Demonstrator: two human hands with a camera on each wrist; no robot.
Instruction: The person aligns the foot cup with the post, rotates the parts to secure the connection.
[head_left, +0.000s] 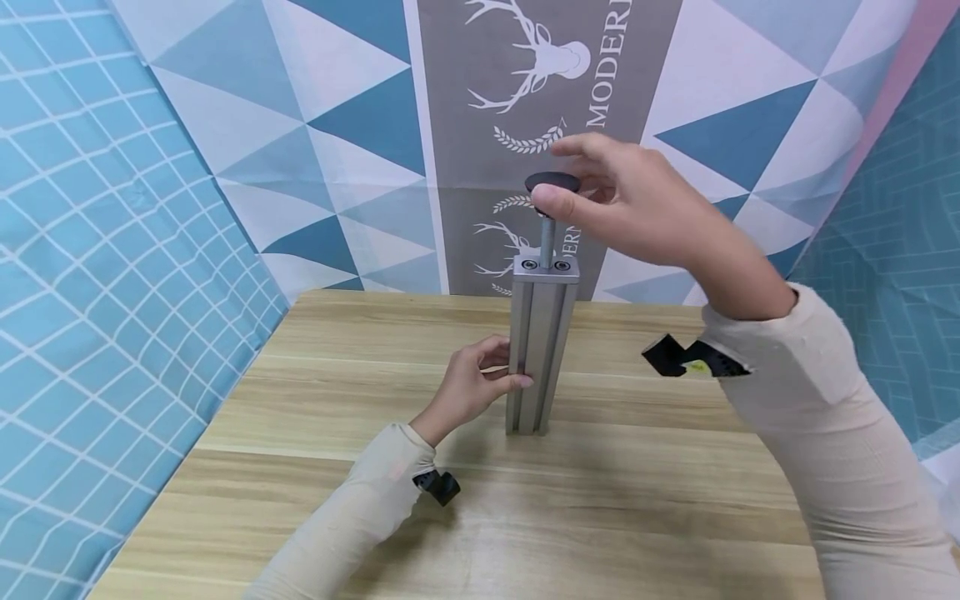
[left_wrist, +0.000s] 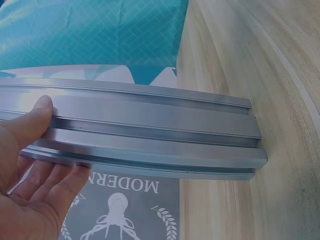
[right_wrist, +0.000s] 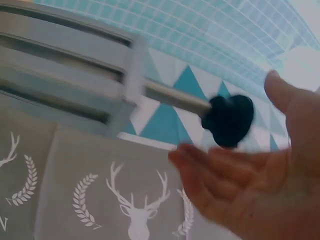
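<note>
Head view: at far left hangs a light-blue cloth (head_left: 112, 250) printed with white grid lines. Next comes a wood-grain bench (head_left: 637, 508), with a backdrop (head_left: 360, 150) of blue and white triangles rising behind it. A cream left sleeve (head_left: 352, 508), with a small black device (head_left: 442, 487) at the cuff, reaches up from the lower edge. The person's left hand (head_left: 471, 382) grasps a silver metal column (head_left: 534, 358), thumb on one face and fingers curled round another side. The column stands upright on the bench, near the middle of the picture, grooves running along its length. On top is an end plate (head_left: 546, 267) with two dark screws; a metal rod (head_left: 547, 242) rises between them to a black disc (head_left: 553, 177). To the right, the right hand (head_left: 637, 200) is raised at the disc, its fingers loose and apart; the right wrist view shows them released, with a gap between thumb and disc. A cream right sleeve (head_left: 817, 442) follows, then a teal cloth (head_left: 892, 208) at far right.
</note>
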